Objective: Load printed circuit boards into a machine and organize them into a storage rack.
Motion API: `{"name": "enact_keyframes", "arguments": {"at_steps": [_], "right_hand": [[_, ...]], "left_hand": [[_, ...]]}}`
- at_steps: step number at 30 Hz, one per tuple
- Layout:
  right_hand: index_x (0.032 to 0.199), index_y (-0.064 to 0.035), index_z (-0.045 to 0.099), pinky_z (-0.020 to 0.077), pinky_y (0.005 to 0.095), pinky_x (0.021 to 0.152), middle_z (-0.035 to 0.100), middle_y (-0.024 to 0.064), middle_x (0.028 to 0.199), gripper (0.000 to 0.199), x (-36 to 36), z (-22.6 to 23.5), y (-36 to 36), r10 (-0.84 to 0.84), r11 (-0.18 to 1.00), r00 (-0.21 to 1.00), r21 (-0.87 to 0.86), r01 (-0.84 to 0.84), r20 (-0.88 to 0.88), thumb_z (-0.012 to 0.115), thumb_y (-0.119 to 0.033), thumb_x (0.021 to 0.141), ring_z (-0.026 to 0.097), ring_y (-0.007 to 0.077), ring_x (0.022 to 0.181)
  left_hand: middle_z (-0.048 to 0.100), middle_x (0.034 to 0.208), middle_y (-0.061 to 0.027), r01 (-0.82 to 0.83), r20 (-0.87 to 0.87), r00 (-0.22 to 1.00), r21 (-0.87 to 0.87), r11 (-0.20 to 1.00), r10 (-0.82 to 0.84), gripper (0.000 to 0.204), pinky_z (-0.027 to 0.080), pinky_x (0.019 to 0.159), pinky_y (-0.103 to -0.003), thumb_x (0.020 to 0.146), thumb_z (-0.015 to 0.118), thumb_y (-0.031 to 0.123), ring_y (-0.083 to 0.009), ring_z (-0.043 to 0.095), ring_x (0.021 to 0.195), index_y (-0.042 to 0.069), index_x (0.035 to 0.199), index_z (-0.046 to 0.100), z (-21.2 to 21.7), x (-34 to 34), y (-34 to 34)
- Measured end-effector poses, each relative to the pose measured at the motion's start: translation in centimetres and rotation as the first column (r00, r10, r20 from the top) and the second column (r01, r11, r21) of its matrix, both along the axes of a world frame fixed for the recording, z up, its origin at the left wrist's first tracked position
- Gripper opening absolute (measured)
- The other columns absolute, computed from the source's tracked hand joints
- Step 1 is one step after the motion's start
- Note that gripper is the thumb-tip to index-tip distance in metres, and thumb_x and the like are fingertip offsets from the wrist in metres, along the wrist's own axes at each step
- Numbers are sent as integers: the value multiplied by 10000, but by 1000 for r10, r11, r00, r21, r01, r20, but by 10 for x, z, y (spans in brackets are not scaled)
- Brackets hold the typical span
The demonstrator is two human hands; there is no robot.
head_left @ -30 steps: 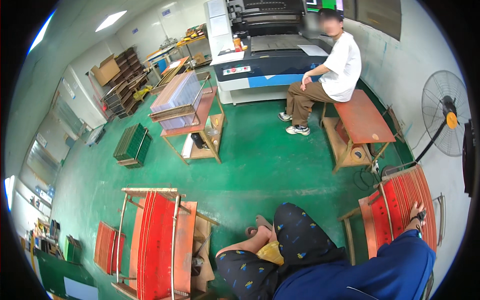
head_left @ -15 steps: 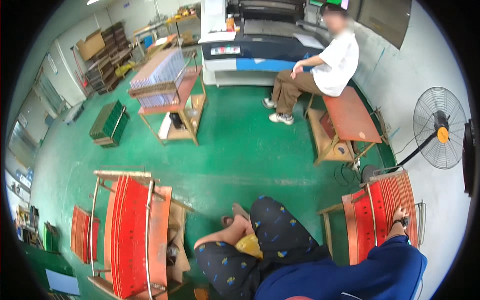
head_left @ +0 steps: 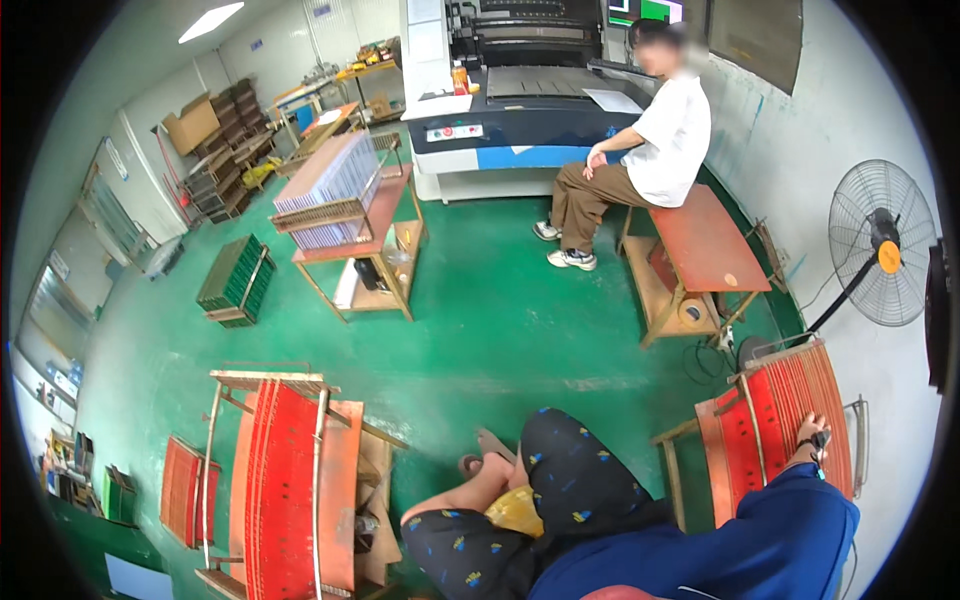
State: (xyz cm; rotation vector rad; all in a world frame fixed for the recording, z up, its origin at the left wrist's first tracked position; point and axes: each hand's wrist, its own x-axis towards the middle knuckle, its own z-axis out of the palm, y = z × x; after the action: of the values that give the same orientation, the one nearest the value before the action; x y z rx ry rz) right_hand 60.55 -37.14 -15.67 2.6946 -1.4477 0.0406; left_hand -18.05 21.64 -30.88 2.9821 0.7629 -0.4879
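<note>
Over at the right side, my right hand [head_left: 810, 432] rests on a row of thin red boards [head_left: 786, 412] standing in a rack. Its fingers look stretched over the board edges, and no board is lifted out. A dark band [head_left: 820, 441] circles that wrist, and a blue sleeve covers the arm. The rack's metal bar [head_left: 752, 428] crosses in front of the boards, which lie on an orange-topped stand [head_left: 712, 455]. My left hand is out of sight. To my left, another rack holds more red boards [head_left: 270, 490].
A person in a white top [head_left: 672, 135] sits on an orange-topped table [head_left: 705, 245] ahead. Behind is a large machine [head_left: 520, 130]. A standing fan [head_left: 882, 243] is at the right wall. Ahead left are a table with racked panels [head_left: 335, 185] and green crates [head_left: 235, 280].
My view has tilted and shifted slightly, so the room sits lower and mostly further right in it. My right hand stays on the red boards; the seated person stays in place.
</note>
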Motion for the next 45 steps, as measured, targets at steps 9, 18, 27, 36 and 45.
{"name": "enact_keyframes", "arguments": {"at_steps": [9, 18, 27, 36, 45], "right_hand": [[1463, -275, 363, 287, 641, 1035, 315, 65, 1537, 616, -1, -4, -7, -1, 999, 999, -55, 2, 34, 323, -598, 940, 327, 261, 1392], [1466, -258, 361, 284, 619, 1059, 323, 63, 1533, 608, -3, 6, 7, -12, 1000, 1000, -22, 12, 18, 324, -576, 949, 324, 269, 1395], [1459, -251, 369, 281, 597, 1071, 329, 59, 1530, 587, -8, 16, 19, -1, 1000, 1000, -7, 1, 8, 316, -556, 960, 309, 265, 1401], [1466, -255, 364, 287, 661, 1028, 336, 91, 1522, 622, -2, -2, -1, 22, 999, 999, -32, -21, 31, 321, -590, 943, 344, 278, 1383], [1453, -256, 386, 305, 636, 1028, 352, 60, 1517, 600, -3, 0, -4, 7, 1000, 999, -23, -7, 38, 317, -569, 947, 352, 292, 1376]], "left_hand": [[622, 1148, -187, -85, 26, 996, -68, 994, 87, 404, 430, 950, -331, 957, 579, 327, -280, 577, 1100, 4, 1199, 587, 24, 39, 22], [624, 1091, -163, -482, 89, 740, -621, 618, 667, 375, 442, 908, -329, 949, 593, 315, -255, 573, 1042, 7, 1163, 597, 166, 170, 33], [625, 1033, -140, -510, 44, 643, -721, 470, 764, 347, 455, 866, -327, 942, 607, 303, -230, 569, 983, 10, 1127, 608, 208, 210, 36], [627, 975, -116, -527, 31, 585, -745, 409, 810, 319, 467, 823, -325, 935, 621, 292, -205, 566, 925, 13, 1091, 618, 219, 213, 34], [629, 917, -93, -537, 62, 491, -764, 358, 869, 293, 480, 781, -323, 928, 635, 280, -180, 562, 866, 16, 1055, 628, 227, 200, 12]]}}
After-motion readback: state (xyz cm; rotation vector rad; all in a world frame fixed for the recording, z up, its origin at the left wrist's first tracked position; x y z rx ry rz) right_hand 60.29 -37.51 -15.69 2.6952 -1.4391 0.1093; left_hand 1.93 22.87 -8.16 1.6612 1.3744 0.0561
